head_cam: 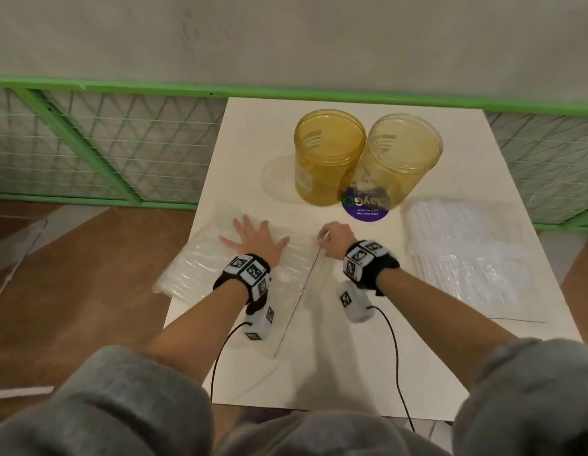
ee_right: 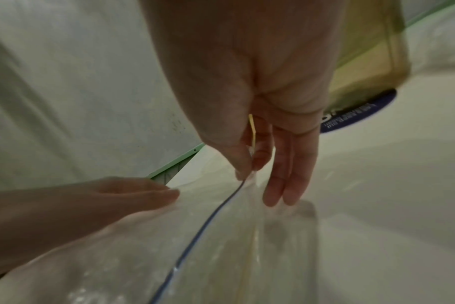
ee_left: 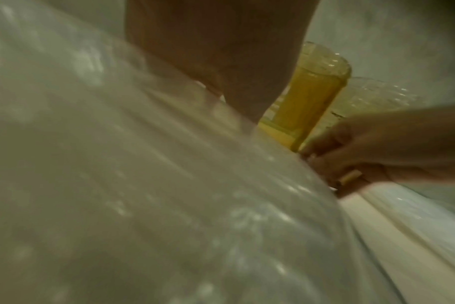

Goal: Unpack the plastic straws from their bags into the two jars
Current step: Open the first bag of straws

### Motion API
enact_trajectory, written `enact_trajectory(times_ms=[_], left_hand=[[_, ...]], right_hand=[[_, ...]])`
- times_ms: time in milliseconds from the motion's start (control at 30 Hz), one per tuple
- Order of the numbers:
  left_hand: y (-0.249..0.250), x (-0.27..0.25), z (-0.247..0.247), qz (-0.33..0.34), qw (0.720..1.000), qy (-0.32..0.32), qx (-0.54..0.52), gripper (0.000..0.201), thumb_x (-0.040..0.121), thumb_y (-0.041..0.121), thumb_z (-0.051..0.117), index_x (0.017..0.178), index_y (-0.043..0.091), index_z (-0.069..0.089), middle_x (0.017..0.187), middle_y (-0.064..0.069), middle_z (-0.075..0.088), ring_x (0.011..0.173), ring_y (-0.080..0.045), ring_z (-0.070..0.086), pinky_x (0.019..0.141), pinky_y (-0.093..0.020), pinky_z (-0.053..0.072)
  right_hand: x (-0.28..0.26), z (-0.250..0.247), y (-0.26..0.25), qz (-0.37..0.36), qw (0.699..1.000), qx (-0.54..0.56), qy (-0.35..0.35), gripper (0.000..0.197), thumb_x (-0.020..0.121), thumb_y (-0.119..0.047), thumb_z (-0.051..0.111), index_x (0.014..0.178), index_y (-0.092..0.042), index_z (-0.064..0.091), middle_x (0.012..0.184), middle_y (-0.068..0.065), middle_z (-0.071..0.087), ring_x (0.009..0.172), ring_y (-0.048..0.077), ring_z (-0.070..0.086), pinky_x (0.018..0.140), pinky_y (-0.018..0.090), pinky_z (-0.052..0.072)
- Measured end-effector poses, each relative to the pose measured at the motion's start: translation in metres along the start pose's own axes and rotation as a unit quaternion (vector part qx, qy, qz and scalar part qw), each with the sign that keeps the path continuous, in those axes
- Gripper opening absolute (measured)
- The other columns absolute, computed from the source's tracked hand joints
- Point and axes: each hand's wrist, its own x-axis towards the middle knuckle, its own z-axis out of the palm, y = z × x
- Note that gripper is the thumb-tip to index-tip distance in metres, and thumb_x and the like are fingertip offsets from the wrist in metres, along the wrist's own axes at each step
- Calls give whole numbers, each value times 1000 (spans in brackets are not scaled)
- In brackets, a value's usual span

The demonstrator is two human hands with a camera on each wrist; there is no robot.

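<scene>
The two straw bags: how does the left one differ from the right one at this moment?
The left bag is being handled: the left hand presses flat on it while the right hand pinches its zip edge. The right bag lies untouched. The left bag overhangs the table's left edge; the right bag lies on the tabletop near its right edge. Both are clear, hold pale straws, and sit in front of the jars.
</scene>
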Motion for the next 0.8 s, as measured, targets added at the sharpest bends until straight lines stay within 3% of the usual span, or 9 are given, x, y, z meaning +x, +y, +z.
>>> enact_trajectory(times_ms=[33, 100, 167, 300, 367, 467, 567, 667, 800], left_hand=[[6, -1, -2, 29, 999, 30, 13, 63, 93, 56, 34, 144, 21, 24, 158, -11, 1, 145, -34, -6, 108, -67, -1], [17, -4, -3, 160, 983, 87, -7, 53, 95, 45, 39, 140, 19, 33, 156, -10, 13, 145, -29, 6, 113, -57, 5], [29, -7, 2, 260, 963, 69, -35, 51, 93, 40, 46, 138, 16, 38, 152, -8, 25, 141, -24, 17, 116, -47, 10], [42, 0, 23, 204, 973, 56, -91, 57, 91, 39, 52, 136, 8, 36, 143, -10, 34, 134, -27, 26, 115, -42, 11], [46, 5, 31, 190, 974, 78, -99, 45, 90, 34, 52, 127, 9, 43, 134, -10, 42, 129, -28, 33, 115, -40, 12], [50, 11, 37, 202, 969, 100, -101, 30, 92, 25, 49, 119, 12, 48, 127, -8, 47, 124, -27, 38, 115, -41, 13], [54, 18, 39, 202, 967, 111, -110, 22, 94, 18, 44, 114, 12, 51, 120, -7, 52, 118, -26, 43, 112, -37, 16], [57, 26, 35, 189, 954, 130, -193, 17, 95, 19, 45, 101, 10, 58, 107, -8, 59, 107, -26, 50, 106, -36, 21], [59, 27, 28, 191, 932, 151, -270, 11, 91, 10, 50, 93, 6, 60, 97, -10, 62, 98, -26, 53, 95, -31, 24]], right_hand=[[8, -5, -5, -6, 1000, -12, 14, 18, 90, -9, 53, 100, 0, 65, 112, 19, 62, 103, 34, 58, 87, 37, 49], [19, -14, -16, -15, 999, -16, 35, 20, 90, -6, 48, 101, 0, 64, 111, 20, 62, 104, 34, 57, 83, 34, 45], [24, -18, -24, -35, 998, 24, 44, 21, 90, -3, 51, 108, 0, 61, 109, 23, 61, 102, 34, 58, 86, 36, 45], [14, -5, -9, 6, 987, 147, 58, 35, 92, -14, 54, 124, -1, 50, 104, 23, 65, 90, 36, 65, 85, 43, 52], [2, 10, 5, 48, 985, 166, 17, 30, 94, -17, 50, 117, 2, 55, 104, 24, 66, 85, 33, 65, 85, 45, 54], [-5, 27, 16, 30, 982, 186, 25, 21, 95, -11, 47, 109, -1, 58, 100, 23, 67, 78, 26, 60, 83, 43, 54], [2, 30, 11, 14, 984, 172, 42, 18, 93, -12, 49, 106, -3, 57, 102, 17, 66, 83, 24, 58, 82, 36, 51], [11, 29, 4, 29, 982, 179, 50, 21, 94, -14, 48, 110, -2, 55, 108, 19, 66, 97, 32, 61, 80, 29, 43], [20, 29, -3, 44, 977, 199, 66, 25, 94, -14, 48, 115, 0, 51, 111, 20, 63, 103, 35, 59, 87, 36, 45]])
